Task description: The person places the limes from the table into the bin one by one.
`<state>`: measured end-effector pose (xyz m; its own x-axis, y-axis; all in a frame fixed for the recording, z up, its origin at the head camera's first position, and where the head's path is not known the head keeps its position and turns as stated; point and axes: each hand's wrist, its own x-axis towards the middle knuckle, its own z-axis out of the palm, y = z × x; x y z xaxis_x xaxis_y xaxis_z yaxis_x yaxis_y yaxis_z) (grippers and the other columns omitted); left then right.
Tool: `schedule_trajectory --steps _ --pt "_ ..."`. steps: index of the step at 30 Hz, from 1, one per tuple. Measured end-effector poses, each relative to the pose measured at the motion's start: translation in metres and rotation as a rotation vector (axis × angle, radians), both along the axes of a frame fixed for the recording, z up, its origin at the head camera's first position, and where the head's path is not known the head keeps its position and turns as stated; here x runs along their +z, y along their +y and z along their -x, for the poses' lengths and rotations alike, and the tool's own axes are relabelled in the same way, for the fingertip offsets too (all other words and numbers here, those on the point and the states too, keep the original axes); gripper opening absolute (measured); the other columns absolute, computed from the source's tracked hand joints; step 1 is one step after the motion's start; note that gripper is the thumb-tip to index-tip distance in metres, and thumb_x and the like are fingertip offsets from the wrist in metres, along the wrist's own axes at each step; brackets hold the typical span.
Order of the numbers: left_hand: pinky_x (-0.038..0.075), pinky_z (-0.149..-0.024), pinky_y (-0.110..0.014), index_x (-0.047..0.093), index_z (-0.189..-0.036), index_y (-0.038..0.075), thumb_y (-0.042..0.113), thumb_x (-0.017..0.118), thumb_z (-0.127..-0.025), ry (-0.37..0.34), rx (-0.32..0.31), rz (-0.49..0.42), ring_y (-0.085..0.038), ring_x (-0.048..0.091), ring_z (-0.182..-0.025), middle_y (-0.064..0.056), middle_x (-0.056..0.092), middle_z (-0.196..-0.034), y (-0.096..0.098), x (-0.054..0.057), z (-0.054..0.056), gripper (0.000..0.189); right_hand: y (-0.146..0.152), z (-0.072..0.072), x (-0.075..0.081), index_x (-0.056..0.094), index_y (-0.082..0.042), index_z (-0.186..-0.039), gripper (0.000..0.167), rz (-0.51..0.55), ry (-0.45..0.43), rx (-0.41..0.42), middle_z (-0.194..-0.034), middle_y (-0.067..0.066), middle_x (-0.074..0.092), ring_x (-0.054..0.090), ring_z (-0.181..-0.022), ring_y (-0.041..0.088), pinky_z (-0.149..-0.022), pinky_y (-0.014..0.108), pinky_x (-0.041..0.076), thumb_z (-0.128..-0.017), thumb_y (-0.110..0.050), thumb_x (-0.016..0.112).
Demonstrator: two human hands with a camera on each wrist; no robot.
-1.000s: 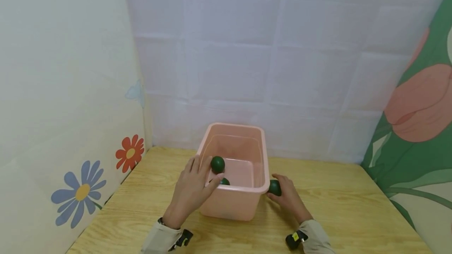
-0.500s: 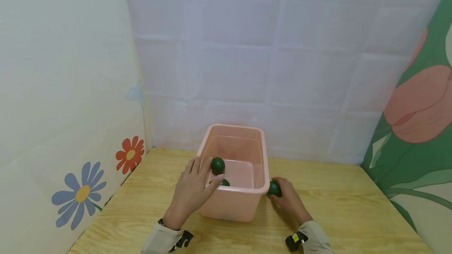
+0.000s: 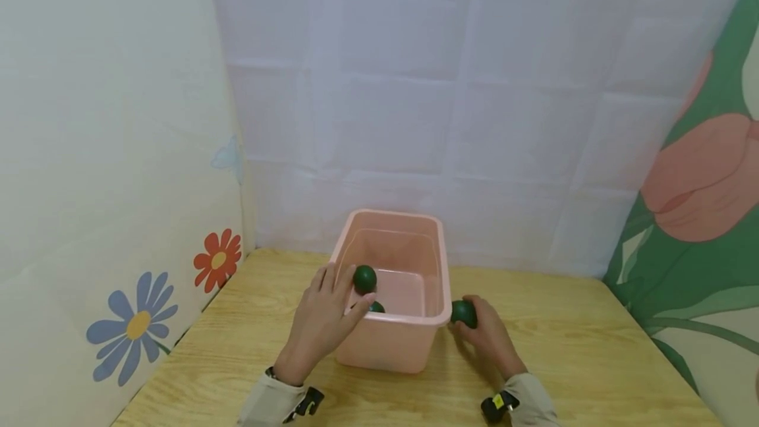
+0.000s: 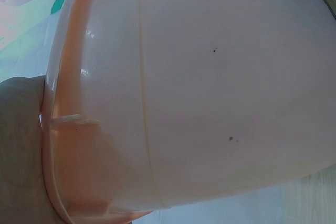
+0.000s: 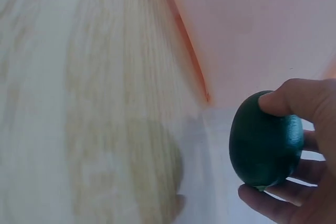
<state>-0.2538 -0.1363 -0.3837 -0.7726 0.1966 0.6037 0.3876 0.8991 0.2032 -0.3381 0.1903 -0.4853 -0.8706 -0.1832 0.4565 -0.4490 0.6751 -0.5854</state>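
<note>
A pink plastic bin [image 3: 382, 344] stands on the wooden table. My left hand [image 3: 320, 312] lies over its near left corner, with straight fingers along the left rim and the thumb reaching over the front rim. Inside the bin, one dark green avocado [image 3: 365, 279] shows close by the left index finger. Another green avocado [image 3: 376, 307] is partly hidden behind the front rim and thumb. To the right of the bin, my right hand [image 3: 487, 335] holds a glossy dark green avocado [image 5: 265, 142] between thumb and fingers, just outside the bin wall.
The wooden table [image 3: 569, 348] extends on both sides of the bin. A white sheet [image 3: 415, 97] hangs behind it. Flower-printed panels stand at left [image 3: 136, 150] and right [image 3: 700, 249]. Dark straps [image 3: 500, 406] sit on both wrists.
My right hand and its avocado have shifted very slightly, to the right. The left hand, bin and the avocados inside keep their places.
</note>
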Motion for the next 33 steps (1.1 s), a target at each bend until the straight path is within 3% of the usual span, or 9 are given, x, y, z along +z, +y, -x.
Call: schedule_trajectory --steps 9,19,24,33 --pt "0.046 -0.094 -0.063 0.051 -0.141 0.002 0.051 0.057 -0.098 0.008 0.000 0.001 -0.049 0.044 -0.131 -0.030 0.050 -0.139 0.000 -0.002 0.001 0.065 0.001 -0.006 0.008 0.056 0.008 -0.126 0.049 0.010 0.040 -0.059 -0.121 0.028 0.061 0.061 -0.106 0.041 -0.086 0.054 0.051 -0.087 -0.013 0.076" --pt "0.046 -0.095 -0.062 0.053 -0.138 0.000 0.053 0.055 -0.098 0.052 -0.004 0.021 -0.050 0.046 -0.129 -0.031 0.053 -0.136 -0.001 -0.004 0.003 0.066 0.000 -0.009 0.023 0.055 0.008 -0.129 0.053 0.078 0.166 -0.110 -0.119 0.027 0.063 0.064 -0.097 0.035 -0.068 0.037 0.054 -0.089 -0.019 0.077" --pt "0.047 -0.094 -0.061 0.053 -0.137 0.000 0.052 0.056 -0.097 0.072 -0.008 0.033 -0.050 0.047 -0.128 -0.031 0.054 -0.133 -0.002 -0.004 0.003 0.066 -0.002 -0.011 0.032 0.057 0.009 -0.126 0.053 0.075 0.236 -0.139 -0.117 0.027 0.063 0.065 -0.094 0.035 -0.065 0.035 0.053 -0.087 -0.019 0.078" --pt "0.045 -0.097 -0.061 0.054 -0.138 0.001 0.053 0.054 -0.099 0.046 -0.005 0.026 -0.049 0.046 -0.130 -0.031 0.053 -0.136 0.000 -0.003 0.002 0.065 -0.006 -0.017 0.046 0.057 0.007 -0.126 0.051 0.150 0.340 -0.101 -0.117 0.025 0.064 0.065 -0.093 0.032 -0.064 0.037 0.057 -0.085 -0.012 0.080"
